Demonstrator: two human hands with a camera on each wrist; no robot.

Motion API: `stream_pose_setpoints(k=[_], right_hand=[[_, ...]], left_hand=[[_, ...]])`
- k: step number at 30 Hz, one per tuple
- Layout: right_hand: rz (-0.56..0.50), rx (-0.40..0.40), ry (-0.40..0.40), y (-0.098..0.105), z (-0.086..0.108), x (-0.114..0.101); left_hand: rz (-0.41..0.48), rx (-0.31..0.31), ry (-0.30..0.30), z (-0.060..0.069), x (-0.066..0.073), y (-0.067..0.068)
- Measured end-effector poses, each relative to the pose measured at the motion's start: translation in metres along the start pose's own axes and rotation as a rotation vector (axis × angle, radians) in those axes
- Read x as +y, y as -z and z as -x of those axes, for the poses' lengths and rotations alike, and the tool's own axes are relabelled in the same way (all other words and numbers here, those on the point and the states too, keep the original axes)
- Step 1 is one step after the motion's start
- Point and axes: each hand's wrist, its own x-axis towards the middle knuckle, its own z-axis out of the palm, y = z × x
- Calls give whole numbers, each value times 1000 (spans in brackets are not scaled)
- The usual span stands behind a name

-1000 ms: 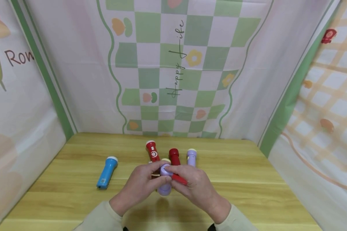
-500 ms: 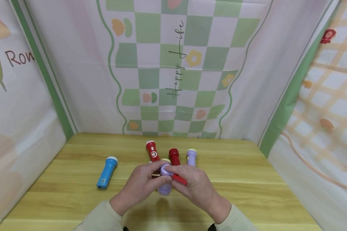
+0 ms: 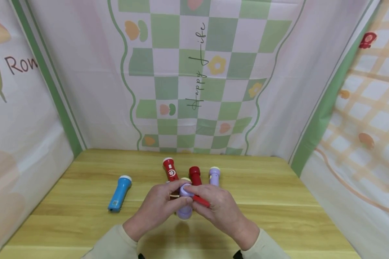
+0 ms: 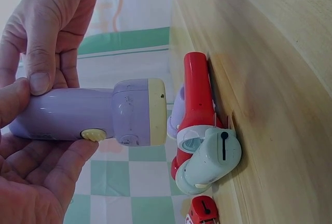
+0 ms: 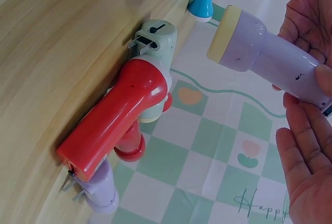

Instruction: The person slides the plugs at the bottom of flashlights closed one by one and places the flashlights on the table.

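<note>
Both hands hold a purple flashlight (image 3: 184, 213) upright above the table, its cream-rimmed head pointing down. My left hand (image 3: 153, 205) grips the body from the left, with its thumb on the near side and a finger beside the yellow switch in the left wrist view. From the right, my right hand (image 3: 219, 203) pinches the body, its thumb near the tail end. Below the hands, a bright red flashlight (image 5: 116, 115) and a pale green flashlight (image 4: 215, 154) lie touching or nearly touching. In the head view the hands hide most of both.
A blue flashlight (image 3: 120, 194) lies alone at left on the wooden table (image 3: 272, 230). Beyond the hands lie a red flashlight with a white logo (image 3: 171, 169), a dark red flashlight (image 3: 195, 175) and another purple flashlight (image 3: 214, 176). Patterned curtains (image 3: 194, 72) enclose the back and sides.
</note>
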Motion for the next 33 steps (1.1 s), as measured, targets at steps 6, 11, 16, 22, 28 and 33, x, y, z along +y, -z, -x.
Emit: stream_pose_setpoints(k=[6,11,16,22,28,33], right_hand=[[-5,-7,-8,0,0,-1],[1,-11,-5,0,0,-1],[-5,-13,3,-1,-1,-1],[-1,-9,18,-2,0,-1],[0,-10,19,-3,1,-1],[4,-14,22,-3,0,-1]], left_hand=[[5,-8,9,0,0,0],[6,-8,6,1,0,0],[5,-7,-1,2,-1,1],[-3,1,-14,2,-2,0],[-6,9,-28,3,-4,0],[-3,7,-15,3,-3,0]])
